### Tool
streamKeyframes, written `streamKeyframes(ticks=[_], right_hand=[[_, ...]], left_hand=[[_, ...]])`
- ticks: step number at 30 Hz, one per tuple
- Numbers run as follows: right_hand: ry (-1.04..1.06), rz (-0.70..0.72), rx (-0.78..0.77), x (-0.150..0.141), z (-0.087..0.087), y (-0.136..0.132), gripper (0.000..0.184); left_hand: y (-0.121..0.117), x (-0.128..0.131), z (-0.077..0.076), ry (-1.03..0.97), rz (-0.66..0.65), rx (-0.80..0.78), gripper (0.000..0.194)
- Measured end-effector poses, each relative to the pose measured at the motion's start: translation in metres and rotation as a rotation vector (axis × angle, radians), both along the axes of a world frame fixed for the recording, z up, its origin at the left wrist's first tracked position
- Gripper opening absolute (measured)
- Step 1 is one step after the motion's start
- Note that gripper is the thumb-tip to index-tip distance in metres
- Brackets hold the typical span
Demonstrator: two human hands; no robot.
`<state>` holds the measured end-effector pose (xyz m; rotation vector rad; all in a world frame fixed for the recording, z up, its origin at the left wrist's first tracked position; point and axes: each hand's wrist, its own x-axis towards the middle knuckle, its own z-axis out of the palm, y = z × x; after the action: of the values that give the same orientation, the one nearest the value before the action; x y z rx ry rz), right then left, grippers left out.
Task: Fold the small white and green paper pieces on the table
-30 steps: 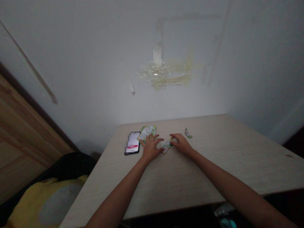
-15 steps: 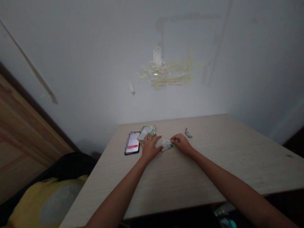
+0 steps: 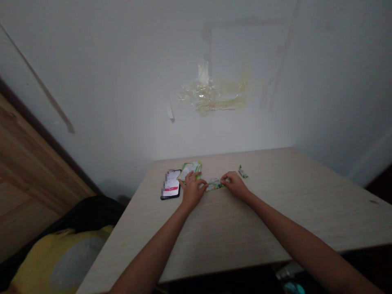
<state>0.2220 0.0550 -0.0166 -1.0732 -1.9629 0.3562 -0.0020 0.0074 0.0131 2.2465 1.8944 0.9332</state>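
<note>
A narrow strip of green-and-white printed wrapper (image 3: 214, 185) lies on the table between my hands. At its left end, the thumb and forefinger of my left hand (image 3: 192, 190) pinch it, while the other fingers stretch over the edge of a small pile of green-and-white printed packets (image 3: 190, 168). My right hand (image 3: 235, 183) holds the strip's right end between closed fingertips. A phone (image 3: 171, 185) with a lit screen lies just left of the pile. Beyond my right hand is a small crumpled green-and-white wrapper (image 3: 243, 172).
The pale wooden table (image 3: 275, 212) stands against a grey wall (image 3: 122, 81) with peeling clear tape (image 3: 202, 94). A yellow-and-grey soft item (image 3: 61, 261) sits low at the left, near a wooden panel (image 3: 27, 175). Below the front edge, several objects (image 3: 289, 275) show dimly.
The wrapper between my hands has gone from a wider piece to a narrower strip. My left thumb and forefinger have come together on its left end; the right hand stays nearly in place.
</note>
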Motion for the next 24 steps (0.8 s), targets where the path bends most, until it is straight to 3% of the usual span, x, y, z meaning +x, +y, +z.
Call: streamKeyframes(ticks=[9, 17, 24], right_hand=[[-0.102, 0.092, 0.202, 0.010, 0.018, -0.003, 0.010], [-0.228, 0.277, 0.147, 0.014, 0.016, -0.001, 0.007], [-0.281, 0.299, 0.112, 0.011, 0.012, -0.001, 0.007]], left_hand=[[-0.004, -0.004, 0.011, 0.061, 0.004, 0.056, 0.012], [-0.002, -0.009, 0.006, 0.189, -0.027, 0.039, 0.011], [-0.003, -0.003, 0.002, 0.209, 0.008, -0.012, 0.020]])
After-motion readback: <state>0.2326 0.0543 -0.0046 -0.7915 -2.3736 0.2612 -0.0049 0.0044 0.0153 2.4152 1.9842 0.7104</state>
